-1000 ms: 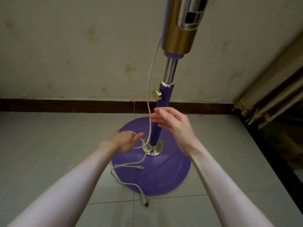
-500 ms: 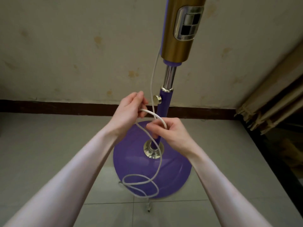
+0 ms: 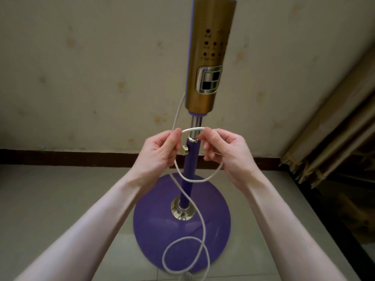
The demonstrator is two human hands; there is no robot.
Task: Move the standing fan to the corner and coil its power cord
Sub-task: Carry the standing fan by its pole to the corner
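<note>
The standing fan stands upright close to the wall, with a round purple base point(image 3: 215, 226), a purple pole point(image 3: 189, 171) and a gold control column point(image 3: 209, 57); its head is out of view. A white power cord point(image 3: 199, 226) comes down from behind the column. My left hand point(image 3: 162, 153) and my right hand point(image 3: 225, 151) each pinch the cord in front of the pole, with a short stretch held level between them. A loop hangs below my hands, and another loop lies over the base's front edge.
A stained cream wall point(image 3: 91, 78) with a dark skirting board point(image 3: 71, 157) runs behind the fan. Folded beige curtains point(image 3: 332, 134) hang at the right above a dark strip of floor. Pale grey floor tiles point(image 3: 50, 199) surround the base.
Both hands rose from near the base to the upper pole, lifting the cord. They went from gathering it low to holding a stretch between them, with the slack now hanging in loops.
</note>
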